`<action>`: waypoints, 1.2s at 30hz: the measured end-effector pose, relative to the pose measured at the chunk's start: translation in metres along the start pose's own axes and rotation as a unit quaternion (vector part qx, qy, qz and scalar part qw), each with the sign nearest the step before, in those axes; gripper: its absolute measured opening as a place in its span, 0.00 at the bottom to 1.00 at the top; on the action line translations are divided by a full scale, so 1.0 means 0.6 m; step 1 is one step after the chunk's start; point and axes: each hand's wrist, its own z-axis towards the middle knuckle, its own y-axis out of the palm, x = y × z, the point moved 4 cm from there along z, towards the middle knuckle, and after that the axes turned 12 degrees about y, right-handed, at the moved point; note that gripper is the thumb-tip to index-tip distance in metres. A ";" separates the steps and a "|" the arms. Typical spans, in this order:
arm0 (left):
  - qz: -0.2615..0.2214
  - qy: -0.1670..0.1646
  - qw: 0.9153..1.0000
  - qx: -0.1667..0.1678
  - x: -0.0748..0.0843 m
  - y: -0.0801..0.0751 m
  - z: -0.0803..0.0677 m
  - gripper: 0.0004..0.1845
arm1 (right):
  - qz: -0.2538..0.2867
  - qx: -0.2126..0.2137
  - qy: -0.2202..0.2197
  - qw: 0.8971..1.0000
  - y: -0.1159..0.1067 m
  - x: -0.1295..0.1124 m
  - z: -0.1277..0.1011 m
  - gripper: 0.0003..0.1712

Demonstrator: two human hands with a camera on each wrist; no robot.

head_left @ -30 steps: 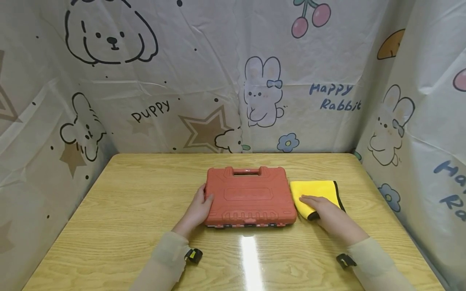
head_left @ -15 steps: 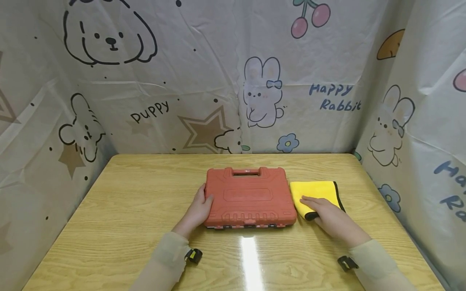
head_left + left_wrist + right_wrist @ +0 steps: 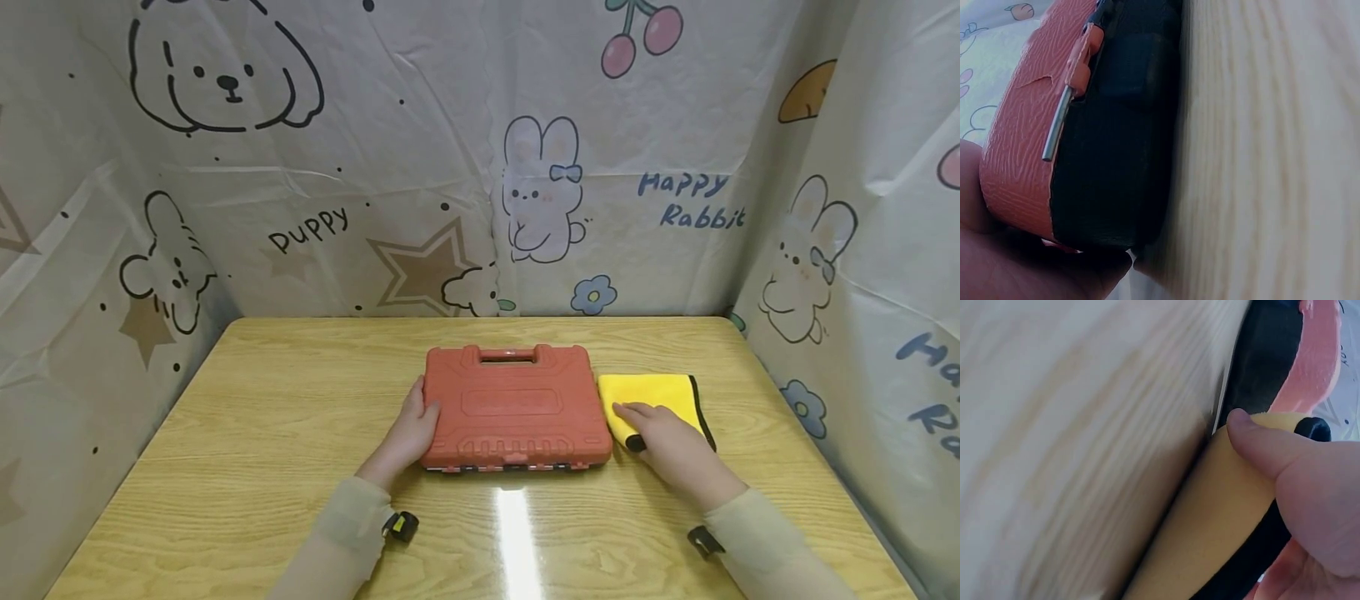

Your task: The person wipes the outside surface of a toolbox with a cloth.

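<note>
A red hard-plastic carrying case [image 3: 513, 402] lies flat on the table, its handle towards the back wall. My left hand [image 3: 412, 427] grips its left side, thumb on the lid. In the left wrist view, the case's black lower half [image 3: 1116, 162] shows under the red lid, along with a silver hinge pin [image 3: 1057, 125]. Right of the case lies a folded yellow cloth [image 3: 648, 389] with black edging. My right hand [image 3: 675, 442] pinches its near edge, fingers over the top. In the right wrist view, the thumb presses the cloth's [image 3: 1204, 519] front fold close to the case's corner.
Both things lie on a light wood-grain table [image 3: 262, 433]. A white printed curtain [image 3: 420, 167] with cartoon animals encloses its back and sides. A bright light reflection [image 3: 517, 533] streaks the table's front.
My right hand has shifted slightly left, and the cloth's near edge is now bunched more under its fingers. My left hand and the case stay put.
</note>
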 end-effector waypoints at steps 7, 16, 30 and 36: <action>0.013 -0.018 1.000 -0.010 -0.001 -0.001 0.004 0.35 | -0.062 0.021 -0.010 0.998 0.000 -0.015 -0.002 0.32; 0.000 -0.026 1.000 -0.013 -0.007 0.000 0.008 0.36 | 0.071 -0.035 0.045 0.996 -0.001 -0.002 0.001 0.31; -0.081 -0.062 0.995 0.005 -0.026 -0.006 0.009 0.32 | 0.221 0.077 0.151 0.960 -0.100 0.022 0.038 0.20; -0.126 -0.059 0.990 0.005 -0.028 -0.006 0.008 0.32 | 0.219 0.104 0.148 0.959 -0.116 -0.007 0.064 0.19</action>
